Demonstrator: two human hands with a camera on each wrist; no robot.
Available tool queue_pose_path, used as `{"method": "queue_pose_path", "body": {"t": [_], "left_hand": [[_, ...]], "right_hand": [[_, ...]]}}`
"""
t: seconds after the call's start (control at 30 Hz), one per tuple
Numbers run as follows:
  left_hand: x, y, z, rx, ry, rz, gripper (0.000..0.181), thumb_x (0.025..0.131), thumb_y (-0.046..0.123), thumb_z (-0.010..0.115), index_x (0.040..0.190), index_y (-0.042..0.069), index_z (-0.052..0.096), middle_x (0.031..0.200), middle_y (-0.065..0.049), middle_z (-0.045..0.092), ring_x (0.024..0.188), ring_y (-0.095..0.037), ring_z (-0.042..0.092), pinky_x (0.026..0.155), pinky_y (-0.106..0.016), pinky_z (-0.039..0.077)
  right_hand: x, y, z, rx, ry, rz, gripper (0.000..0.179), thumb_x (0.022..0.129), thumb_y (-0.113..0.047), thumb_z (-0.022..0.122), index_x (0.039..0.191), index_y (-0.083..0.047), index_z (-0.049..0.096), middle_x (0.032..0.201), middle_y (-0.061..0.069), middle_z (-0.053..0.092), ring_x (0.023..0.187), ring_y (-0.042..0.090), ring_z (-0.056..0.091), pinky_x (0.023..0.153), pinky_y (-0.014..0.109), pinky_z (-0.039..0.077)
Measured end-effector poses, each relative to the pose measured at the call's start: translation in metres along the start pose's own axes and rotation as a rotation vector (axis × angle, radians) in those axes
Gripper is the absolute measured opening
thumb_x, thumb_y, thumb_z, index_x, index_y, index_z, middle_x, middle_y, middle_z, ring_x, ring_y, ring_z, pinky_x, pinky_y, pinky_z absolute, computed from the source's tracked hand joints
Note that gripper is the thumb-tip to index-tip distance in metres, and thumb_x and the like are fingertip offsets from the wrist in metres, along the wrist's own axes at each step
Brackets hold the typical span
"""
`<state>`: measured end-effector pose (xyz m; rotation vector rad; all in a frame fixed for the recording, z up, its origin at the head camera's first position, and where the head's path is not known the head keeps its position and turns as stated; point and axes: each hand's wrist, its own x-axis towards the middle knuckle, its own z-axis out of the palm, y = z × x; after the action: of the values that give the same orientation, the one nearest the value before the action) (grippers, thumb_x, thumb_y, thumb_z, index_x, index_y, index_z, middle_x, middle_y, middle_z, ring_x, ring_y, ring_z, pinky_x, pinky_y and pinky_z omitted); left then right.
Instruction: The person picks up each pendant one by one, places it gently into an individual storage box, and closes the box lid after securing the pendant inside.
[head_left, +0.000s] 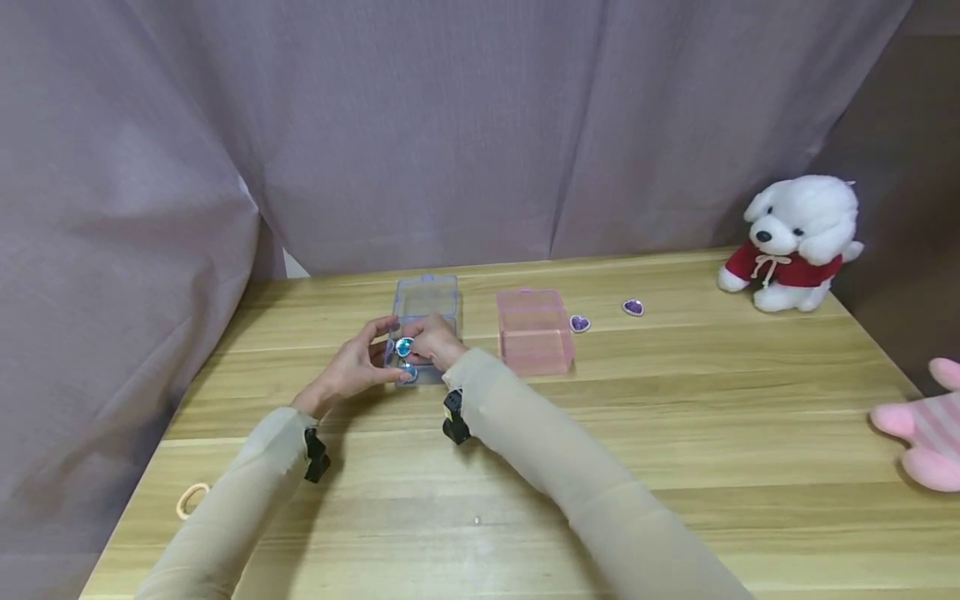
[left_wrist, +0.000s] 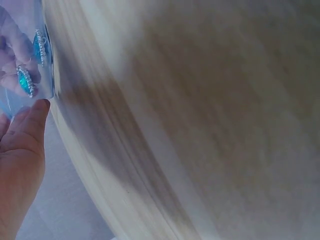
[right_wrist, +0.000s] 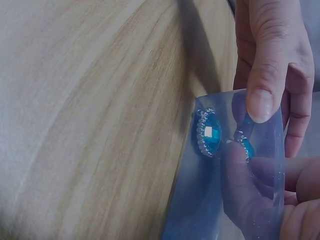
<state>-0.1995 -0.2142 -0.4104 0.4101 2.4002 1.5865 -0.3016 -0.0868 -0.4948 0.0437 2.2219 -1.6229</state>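
Observation:
A translucent blue plastic box (head_left: 426, 298) stands on the table with its lid swung back. My left hand (head_left: 351, 365) grips the box's left end between thumb and fingers. Inside the box, my right hand (head_left: 437, 340) pinches a blue gem (right_wrist: 247, 148) edged with silver beads, between thumb and finger. A second blue gem (right_wrist: 210, 133) with the same beaded rim lies in the box near its wall. To the right stands an open translucent pink box (head_left: 536, 350). Two purple heart gems (head_left: 580, 323) lie on the table beyond the pink box.
At the back right sits a white plush dog (head_left: 798, 242) in a red top. A pink striped soft toy (head_left: 933, 433) lies at the right edge. A peach ring (head_left: 192, 500) is beside the left forearm. A grey curtain (head_left: 435, 133) hangs behind the wooden table (head_left: 712, 442).

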Motion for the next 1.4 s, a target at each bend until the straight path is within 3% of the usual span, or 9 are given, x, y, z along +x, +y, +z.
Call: {"method": "queue_pose_path", "body": {"t": [0.17, 0.27, 0.57, 0.7, 0.77, 0.93, 1.03, 1.23, 1.4], "left_hand": [[0.000, -0.001, 0.000, -0.016, -0.004, 0.018, 0.091, 0.073, 0.001, 0.078, 0.146, 0.005, 0.024, 0.151, -0.019, 0.025, 0.134, -0.040, 0.034, 0.106, -0.041, 0.040], [0.001, -0.001, 0.000, -0.027, -0.001, 0.018, 0.090, 0.073, -0.001, 0.077, 0.146, 0.004, 0.024, 0.151, -0.019, 0.025, 0.133, -0.040, 0.035, 0.105, -0.041, 0.042], [0.000, 0.000, 0.002, -0.001, 0.002, 0.009, 0.091, 0.074, 0.002, 0.078, 0.146, 0.004, 0.023, 0.151, -0.021, 0.024, 0.134, -0.041, 0.033, 0.108, -0.044, 0.039], [0.000, 0.001, 0.002, 0.020, 0.006, 0.004, 0.093, 0.073, 0.004, 0.079, 0.146, 0.004, 0.023, 0.151, -0.020, 0.024, 0.134, -0.040, 0.034, 0.108, -0.042, 0.038], [0.000, 0.001, 0.002, 0.028, 0.007, 0.000, 0.094, 0.072, 0.005, 0.080, 0.147, 0.005, 0.023, 0.152, -0.020, 0.024, 0.134, -0.040, 0.035, 0.108, -0.041, 0.039], [-0.001, 0.001, 0.002, 0.041, 0.006, -0.006, 0.095, 0.073, 0.008, 0.080, 0.147, 0.007, 0.022, 0.153, -0.018, 0.023, 0.134, -0.040, 0.034, 0.107, -0.041, 0.039], [-0.002, 0.001, 0.002, 0.043, 0.006, -0.008, 0.094, 0.073, 0.007, 0.080, 0.147, 0.007, 0.021, 0.153, -0.018, 0.023, 0.134, -0.041, 0.034, 0.107, -0.042, 0.040], [-0.003, 0.002, 0.003, 0.068, 0.007, 0.006, 0.097, 0.074, 0.008, 0.080, 0.148, 0.004, 0.018, 0.152, -0.020, 0.023, 0.133, -0.043, 0.034, 0.108, -0.045, 0.038], [-0.007, 0.007, 0.002, 0.116, 0.038, 0.050, 0.107, 0.071, 0.011, 0.082, 0.149, -0.001, 0.009, 0.154, -0.024, 0.015, 0.135, -0.046, 0.028, 0.111, -0.051, 0.031]], "right_hand": [[0.045, 0.035, 0.009, 0.048, -0.046, -0.022, 0.027, 0.068, 0.018, 0.056, 0.063, -0.008, 0.062, 0.065, 0.002, 0.060, 0.052, 0.013, 0.059, 0.045, 0.021, 0.053], [0.058, 0.044, 0.013, 0.036, -0.051, -0.006, 0.028, 0.068, 0.019, 0.054, 0.067, -0.007, 0.064, 0.067, 0.003, 0.060, 0.052, 0.013, 0.058, 0.044, 0.022, 0.053], [0.018, 0.017, 0.001, 0.006, -0.042, 0.012, 0.025, 0.075, 0.018, 0.046, 0.067, -0.003, 0.058, 0.069, 0.006, 0.055, 0.056, 0.015, 0.055, 0.050, 0.023, 0.053], [0.030, 0.026, 0.001, -0.057, -0.031, -0.013, 0.021, 0.075, 0.013, 0.055, 0.072, -0.006, 0.064, 0.075, 0.003, 0.059, 0.065, 0.016, 0.055, 0.054, 0.025, 0.052], [-0.002, 0.003, -0.010, -0.110, -0.047, -0.022, 0.018, 0.076, 0.011, 0.057, 0.081, -0.002, 0.068, 0.082, 0.006, 0.061, 0.069, 0.016, 0.053, 0.055, 0.023, 0.047], [-0.115, -0.076, -0.046, -0.148, -0.107, -0.018, 0.035, 0.086, 0.007, 0.055, 0.121, 0.008, 0.058, 0.126, 0.019, 0.058, 0.111, 0.026, 0.054, 0.095, 0.030, 0.049], [-0.119, -0.076, -0.048, -0.124, -0.123, -0.031, 0.042, 0.088, 0.005, 0.054, 0.130, 0.008, 0.050, 0.137, 0.019, 0.049, 0.120, 0.028, 0.049, 0.106, 0.037, 0.042], [-0.111, -0.062, -0.059, -0.057, -0.170, -0.099, 0.043, 0.090, 0.000, 0.054, 0.132, 0.003, 0.050, 0.126, 0.014, 0.057, 0.081, 0.017, 0.054, 0.080, 0.027, 0.052], [-0.135, -0.074, -0.096, 0.113, -0.174, -0.064, 0.041, 0.092, 0.001, 0.053, 0.133, 0.004, 0.048, 0.129, 0.019, 0.055, 0.110, 0.028, 0.058, 0.101, 0.034, 0.048]]}}
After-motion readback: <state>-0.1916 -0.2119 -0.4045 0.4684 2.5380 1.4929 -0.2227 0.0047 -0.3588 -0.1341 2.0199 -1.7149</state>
